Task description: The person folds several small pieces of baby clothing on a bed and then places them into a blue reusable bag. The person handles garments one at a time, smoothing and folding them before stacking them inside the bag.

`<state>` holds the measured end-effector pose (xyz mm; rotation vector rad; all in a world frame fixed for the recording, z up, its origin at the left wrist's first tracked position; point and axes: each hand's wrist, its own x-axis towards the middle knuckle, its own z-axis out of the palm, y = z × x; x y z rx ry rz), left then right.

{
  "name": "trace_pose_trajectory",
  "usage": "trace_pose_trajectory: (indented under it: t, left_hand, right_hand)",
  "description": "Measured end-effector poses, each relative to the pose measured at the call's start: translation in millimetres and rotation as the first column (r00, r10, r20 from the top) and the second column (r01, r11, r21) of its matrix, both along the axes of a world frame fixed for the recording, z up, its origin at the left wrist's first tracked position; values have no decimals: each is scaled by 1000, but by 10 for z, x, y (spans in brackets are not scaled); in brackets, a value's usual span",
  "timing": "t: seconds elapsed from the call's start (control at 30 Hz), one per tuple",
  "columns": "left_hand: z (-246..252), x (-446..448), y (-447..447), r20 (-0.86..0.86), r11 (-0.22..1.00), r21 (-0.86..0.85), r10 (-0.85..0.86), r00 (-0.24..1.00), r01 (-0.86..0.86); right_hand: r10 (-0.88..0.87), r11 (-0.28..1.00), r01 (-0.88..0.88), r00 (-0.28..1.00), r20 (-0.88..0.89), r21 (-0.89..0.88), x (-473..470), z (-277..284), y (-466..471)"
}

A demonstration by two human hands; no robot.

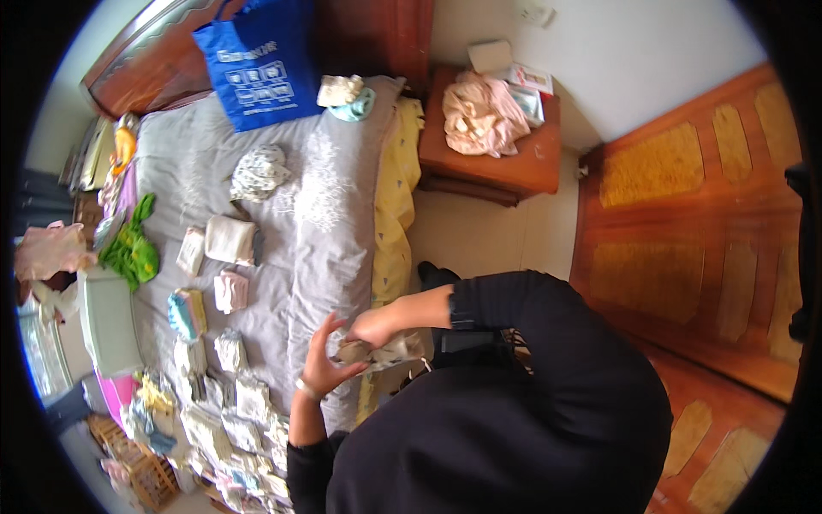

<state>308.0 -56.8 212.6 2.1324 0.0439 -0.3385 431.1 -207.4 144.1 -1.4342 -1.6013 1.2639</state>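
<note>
Over the near edge of the bed, my right hand (374,326) grips a light patterned cloth (399,350), its fingers partly hidden. My left hand (323,365), with a band at the wrist, is beside it, thumb and fingers spread; the thumb lies against or just by the cloth. On the grey bedspread (327,257) lie a folded white cloth (228,239), a folded pink cloth (231,292), a blue and yellow folded cloth (186,313) and a crumpled patterned cloth (260,172). Several rows of small folded pale garments (205,430) fill the lower left.
A blue bag (263,77) leans at the headboard (379,38). Peach fabric (485,115) and boxes sit on a wooden nightstand (539,170). A pale green bin (110,321) and green cloth (135,250) are at the far side. Wooden wardrobe doors (668,225) stand right.
</note>
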Motion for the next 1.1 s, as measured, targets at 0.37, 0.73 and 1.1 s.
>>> trace_pose_trajectory:
  t: [0.37,0.73,1.1]
  left_hand:
    - [664,1797,-513,-400,822,214,-420,815,528]
    - [539,2394,399,-454,635,351,-528,718,689]
    - [-153,3807,1384,-370,973,-168,-212,905,159]
  right_hand:
    - [-210,917,310,909,360,-249,1393,1121,-735]
    - [-383,873,456,860,337,-174,1639,792,48]
    - [-669,722,560,714,-205,-406,2873,94,555]
